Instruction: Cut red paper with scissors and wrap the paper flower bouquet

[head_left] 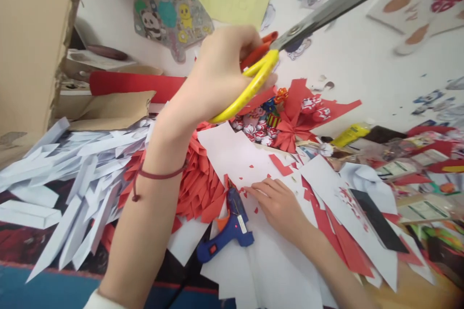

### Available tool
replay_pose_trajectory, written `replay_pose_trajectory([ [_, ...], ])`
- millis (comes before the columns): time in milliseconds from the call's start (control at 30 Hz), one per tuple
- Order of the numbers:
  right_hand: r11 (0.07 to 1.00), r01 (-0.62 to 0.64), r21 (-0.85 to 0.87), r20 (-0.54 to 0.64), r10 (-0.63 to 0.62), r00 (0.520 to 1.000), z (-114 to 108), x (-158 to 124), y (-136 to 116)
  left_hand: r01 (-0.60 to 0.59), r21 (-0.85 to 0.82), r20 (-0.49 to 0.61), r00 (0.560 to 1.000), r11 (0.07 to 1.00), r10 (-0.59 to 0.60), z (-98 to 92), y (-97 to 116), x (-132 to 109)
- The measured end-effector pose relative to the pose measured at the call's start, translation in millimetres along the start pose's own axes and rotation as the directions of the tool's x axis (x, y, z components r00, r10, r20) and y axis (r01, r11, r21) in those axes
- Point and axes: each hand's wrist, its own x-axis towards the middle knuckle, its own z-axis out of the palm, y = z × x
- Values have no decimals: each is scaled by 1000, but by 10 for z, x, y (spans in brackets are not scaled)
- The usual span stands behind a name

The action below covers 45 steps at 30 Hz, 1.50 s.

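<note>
Raised above the paper, my left hand [224, 67] is closed around scissors with a yellow handle [253, 87]. Their long metal blades [326, 9] point up and to the right. A red-orange piece [257, 53] lies against the handle in the same hand; I cannot tell whether it belongs to the scissors. My right hand [277, 203] rests low over white paper [235, 149], fingers stretched out, fingertips at small red paper scraps [243, 192]. Just left of those fingers lies a blue glue gun [232, 227] with a small red light on it.
Folded white paper strips [87, 169] pile up at left, beside folded red paper pieces [199, 183]. Wrapped lollipops [259, 128] and a red paper flower [292, 130] stand behind. A dark flat object [377, 219] lies on papers at right. Cardboard [32, 43] rises at far left.
</note>
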Motion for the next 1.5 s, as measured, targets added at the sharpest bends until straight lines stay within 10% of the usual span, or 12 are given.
replay_pose_trajectory([
  [1067, 979, 157, -130, -9, -159, 987, 99, -136, 82, 11, -3, 16, 1000, 1000, -11, 105, -80, 10],
  [1233, 956, -140, 256, -97, 169, 981, 161, -210, 156, 42, 27, 29, 999, 999, -43, 146, -47, 22],
  [1500, 516, -503, 693, 135, 593, 794, 63, -149, 116, 53, 52, 43, 998, 997, -56, 155, -67, 24],
])
